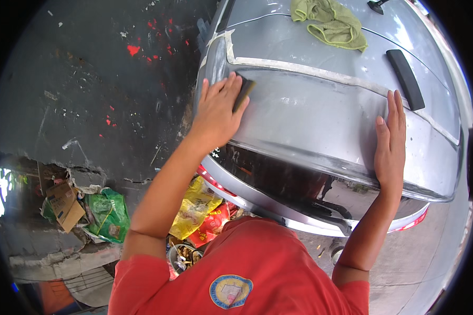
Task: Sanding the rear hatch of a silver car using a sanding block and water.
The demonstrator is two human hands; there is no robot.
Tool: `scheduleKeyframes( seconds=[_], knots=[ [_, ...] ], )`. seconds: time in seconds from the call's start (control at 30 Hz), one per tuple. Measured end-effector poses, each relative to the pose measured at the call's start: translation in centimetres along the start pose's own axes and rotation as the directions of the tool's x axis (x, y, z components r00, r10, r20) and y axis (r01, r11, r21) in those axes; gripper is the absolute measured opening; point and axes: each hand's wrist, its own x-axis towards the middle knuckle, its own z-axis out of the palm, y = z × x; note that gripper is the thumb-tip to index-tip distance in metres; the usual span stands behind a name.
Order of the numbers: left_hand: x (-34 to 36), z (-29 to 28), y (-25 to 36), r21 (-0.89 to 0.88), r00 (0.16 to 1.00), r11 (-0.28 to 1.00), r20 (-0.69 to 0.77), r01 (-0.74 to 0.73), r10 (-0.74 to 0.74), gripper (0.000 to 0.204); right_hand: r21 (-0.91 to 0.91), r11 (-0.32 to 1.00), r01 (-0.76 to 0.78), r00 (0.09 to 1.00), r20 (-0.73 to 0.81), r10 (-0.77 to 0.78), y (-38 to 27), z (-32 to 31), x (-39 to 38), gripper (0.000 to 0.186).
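Observation:
My left hand [218, 113] lies over the left rear corner of a silver car's roof panel [305, 113]. Under its fingers is a thin dark piece of sandpaper [244, 93] with a brownish edge, pressed against the panel. My right hand [391, 142] rests with straight fingers on the right part of the same panel, near its rear edge, holding nothing. Pale masking tape [310, 71] runs across the roof ahead of both hands. The panel looks dull and scuffed near the tape and along its rear edge.
On the roof lie a green cloth [333, 23] and a long black curved block [405, 80]. Below the panel is the dark rear window [278, 170]. A dark scuffed wall [105, 79] stands left. Plastic bags [194, 207] and a bucket [180, 257] sit low on the left.

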Motion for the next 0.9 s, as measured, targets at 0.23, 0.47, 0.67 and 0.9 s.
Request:
scheduleKeyframes(
  seconds=[0.23, 0.47, 0.67, 0.9],
  knots=[
    [1.6, 0.9, 1.4, -0.056, 0.994, 0.994, -0.065, -0.089, 0.086, 0.056, -0.022, 0.999, 0.028, 0.999, 0.017, -0.027, 0.1, 0.2, 0.1, 0.057],
    [3.1, 0.1, 1.8, -0.149, 0.906, 0.895, -0.032, -0.421, 0.421, 0.061, -0.033, 0.999, 0.018, 0.999, 0.027, -0.017, 0.7, 0.1, 0.0, 0.057],
    [1.7, 0.7, -1.0, -0.031, 0.986, 0.985, 0.015, -0.168, 0.168, 0.059, 0.005, 1.000, 0.030, 0.999, 0.014, -0.030, -0.2, 0.2, 0.2, 0.057],
    [2.8, -1.2, -2.9, -0.080, 0.969, 0.976, 0.127, -0.203, 0.212, 0.053, -0.031, 0.999, 0.018, 1.000, 0.010, -0.017, 0.5, 0.0, 0.1, 0.057]
  ],
)
